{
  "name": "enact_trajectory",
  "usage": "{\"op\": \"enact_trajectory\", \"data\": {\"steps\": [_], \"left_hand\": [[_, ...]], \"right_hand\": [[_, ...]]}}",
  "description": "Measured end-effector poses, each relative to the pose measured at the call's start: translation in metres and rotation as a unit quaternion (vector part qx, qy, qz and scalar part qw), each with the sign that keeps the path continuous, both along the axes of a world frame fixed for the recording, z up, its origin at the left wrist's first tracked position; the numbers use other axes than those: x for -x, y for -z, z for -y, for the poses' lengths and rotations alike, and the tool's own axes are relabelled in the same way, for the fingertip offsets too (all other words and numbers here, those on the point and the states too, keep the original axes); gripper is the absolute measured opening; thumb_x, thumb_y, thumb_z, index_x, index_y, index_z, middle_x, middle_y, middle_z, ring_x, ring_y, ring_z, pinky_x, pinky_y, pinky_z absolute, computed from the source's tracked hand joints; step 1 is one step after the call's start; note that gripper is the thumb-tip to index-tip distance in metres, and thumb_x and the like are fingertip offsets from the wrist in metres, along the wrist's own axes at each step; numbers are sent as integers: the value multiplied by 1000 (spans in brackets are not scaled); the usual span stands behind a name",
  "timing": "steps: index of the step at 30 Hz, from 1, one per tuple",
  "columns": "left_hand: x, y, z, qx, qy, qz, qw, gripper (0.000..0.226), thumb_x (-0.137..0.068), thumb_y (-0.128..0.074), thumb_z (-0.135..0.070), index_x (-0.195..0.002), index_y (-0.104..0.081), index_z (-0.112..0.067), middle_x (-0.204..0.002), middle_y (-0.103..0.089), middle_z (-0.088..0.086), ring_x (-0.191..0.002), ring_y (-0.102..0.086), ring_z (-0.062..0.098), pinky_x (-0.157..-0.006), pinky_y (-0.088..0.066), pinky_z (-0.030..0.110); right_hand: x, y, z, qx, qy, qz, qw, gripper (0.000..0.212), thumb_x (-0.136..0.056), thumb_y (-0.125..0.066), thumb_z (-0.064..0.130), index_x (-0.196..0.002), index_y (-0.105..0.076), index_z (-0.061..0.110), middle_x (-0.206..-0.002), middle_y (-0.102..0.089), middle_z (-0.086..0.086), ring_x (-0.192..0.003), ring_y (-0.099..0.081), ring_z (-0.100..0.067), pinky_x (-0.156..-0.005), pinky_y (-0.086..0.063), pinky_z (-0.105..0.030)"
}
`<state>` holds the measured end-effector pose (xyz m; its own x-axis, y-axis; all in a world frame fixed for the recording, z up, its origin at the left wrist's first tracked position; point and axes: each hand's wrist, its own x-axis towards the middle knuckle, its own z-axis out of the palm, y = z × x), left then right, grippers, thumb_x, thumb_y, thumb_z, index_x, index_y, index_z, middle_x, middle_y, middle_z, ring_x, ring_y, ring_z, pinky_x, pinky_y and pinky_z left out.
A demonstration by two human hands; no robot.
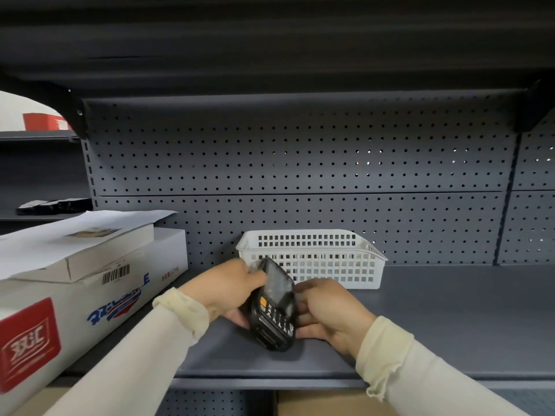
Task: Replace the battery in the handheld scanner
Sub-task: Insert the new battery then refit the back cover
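A black handheld scanner [274,307] with a keypad and an orange key is held face up over the grey shelf [435,319], its screen end tilted away from me. My left hand [228,288] grips its left side and upper edge. My right hand [327,313] wraps around its right side and underneath. The back of the scanner is hidden, and no loose battery shows.
A white plastic basket [312,256] stands just behind the scanner against the perforated back panel [300,163]. Stacked white cardboard boxes [75,283] with papers on top fill the shelf's left end. Another shelf overhangs above. Dark flat items [54,206] lie on a far-left shelf.
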<state>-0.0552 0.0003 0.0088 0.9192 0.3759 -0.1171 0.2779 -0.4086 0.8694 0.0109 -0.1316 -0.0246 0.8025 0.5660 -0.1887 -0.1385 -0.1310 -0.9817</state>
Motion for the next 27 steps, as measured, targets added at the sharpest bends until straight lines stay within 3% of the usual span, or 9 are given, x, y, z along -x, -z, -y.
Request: {"op": "enact_trajectory", "data": {"steps": [2, 4, 8, 11, 15, 19, 23, 27], "left_hand": [[2, 8, 2, 79, 14, 21, 997, 22, -95, -46, -18, -93, -58, 1, -78, -70, 14, -57, -69, 18, -52, -60, 33], [2, 16, 3, 144, 25, 36, 989, 26, -96, -45, -19, -106, -58, 1, -92, -73, 16, -71, -72, 21, -59, -61, 36], [0, 28, 7, 165, 20, 29, 986, 29, -97, -41, -25, -112, -58, -5, -99, -72, 13, -80, -72, 22, -62, -60, 37], [-2, 33, 10, 112, 22, 10, 993, 28, -98, -40, -28, -114, -56, -12, -95, -69, 7, -74, -67, 18, -49, -56, 28], [-10, 37, 12, -11, 6, -30, 999, 34, -97, -38, -34, -117, -51, -10, -87, -56, 11, -60, -51, 16, -34, -45, 22], [-18, 40, 12, -114, 17, -65, 991, 36, -96, -31, -38, -117, -47, -14, -68, -47, 6, -52, -51, 19, -36, -47, 22], [-19, 37, 17, -206, 31, -76, 975, 40, -98, -26, -35, -113, -52, -9, -61, -48, 6, -31, -47, 12, -34, -42, 19], [-18, 37, 18, -242, 53, -74, 966, 42, -97, -26, -37, -111, -53, -7, -62, -48, 5, -32, -47, 13, -35, -39, 18]], "right_hand": [[0, -2, 3, 15, 8, 12, 1000, 29, -90, -33, -2, -76, -57, 8, -40, -59, 0, -54, -57, -22, -64, -55, -40], [-1, -3, 7, 21, 17, 18, 999, 29, -89, -35, -4, -75, -58, 6, -55, -61, -8, -56, -57, -23, -71, -56, -46], [-4, -4, 14, 30, 32, 24, 999, 22, -90, -40, -8, -78, -54, 3, -75, -61, -16, -65, -60, -26, -70, -56, -47], [-6, -5, 19, 51, 38, 43, 997, 20, -90, -42, -8, -78, -54, 4, -74, -59, -13, -62, -59, -22, -56, -56, -37], [-8, -8, 24, 91, 49, 69, 992, 18, -90, -44, -7, -80, -54, 5, -74, -57, -10, -61, -58, -19, -41, -53, -26], [-9, -12, 28, 137, 49, 95, 985, 17, -88, -45, -8, -93, -60, -2, -73, -57, -12, -57, -58, -21, -37, -52, -23], [-9, -13, 31, 158, 50, 117, 979, 23, -87, -46, -8, -106, -59, -10, -73, -56, -12, -55, -57, -21, -40, -53, -25], [-8, -13, 31, 164, 46, 134, 976, 24, -89, -45, -7, -110, -56, -10, -69, -54, -8, -53, -54, -17, -34, -48, -19]]}}
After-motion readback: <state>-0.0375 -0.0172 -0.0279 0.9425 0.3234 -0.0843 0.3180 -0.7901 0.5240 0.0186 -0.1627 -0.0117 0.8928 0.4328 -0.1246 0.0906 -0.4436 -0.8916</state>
